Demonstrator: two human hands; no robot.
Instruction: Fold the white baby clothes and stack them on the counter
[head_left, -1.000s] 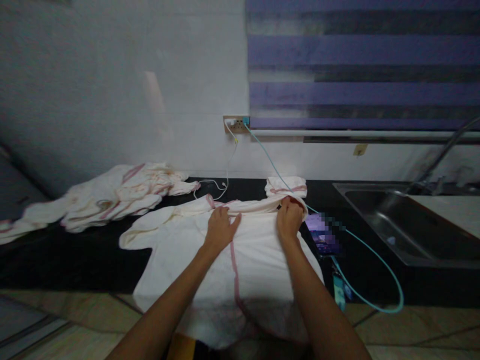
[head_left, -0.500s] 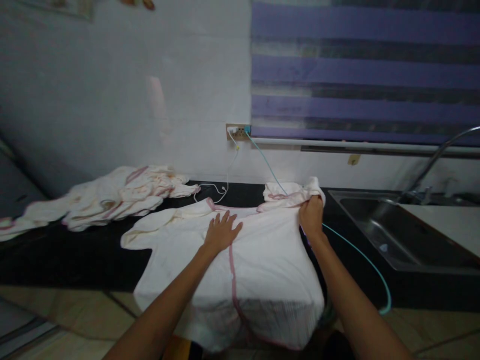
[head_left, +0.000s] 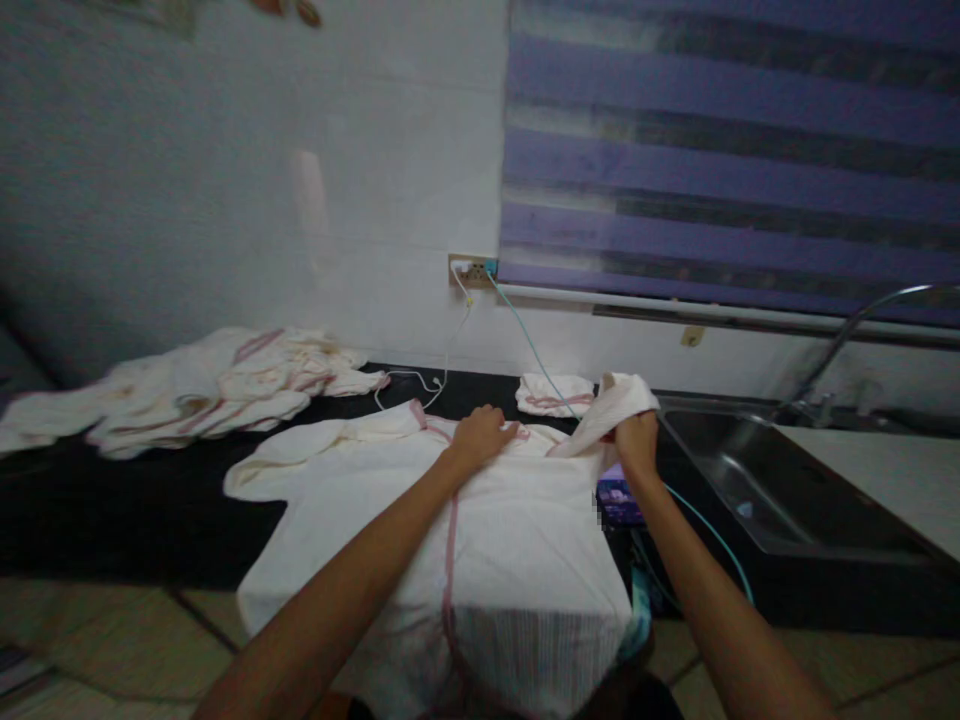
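I observe a white garment (head_left: 420, 520) with pink trim spread flat on the dark counter (head_left: 112, 510), its lower part hanging over the front edge toward me. The left hand (head_left: 480, 437) rests palm down on the garment near the collar, fingers curled loosely on the cloth; I cannot tell whether it pinches any fabric. The right hand (head_left: 636, 440) has its grip closed on the right sleeve (head_left: 611, 408), which is lifted off the counter and angled inward over the garment's shoulder. Just below that hand, a phone (head_left: 619, 497) with a lit screen lies on the counter beside the garment's right edge, with a teal cable (head_left: 525, 335) running up to a wall socket (head_left: 471, 270). A small folded cloth (head_left: 553, 393) sits behind the garment, near the wall. A heap of similar white and pink garments (head_left: 202, 385) lies well apart at far left. A steel sink (head_left: 757, 480) is set into the counter at right.
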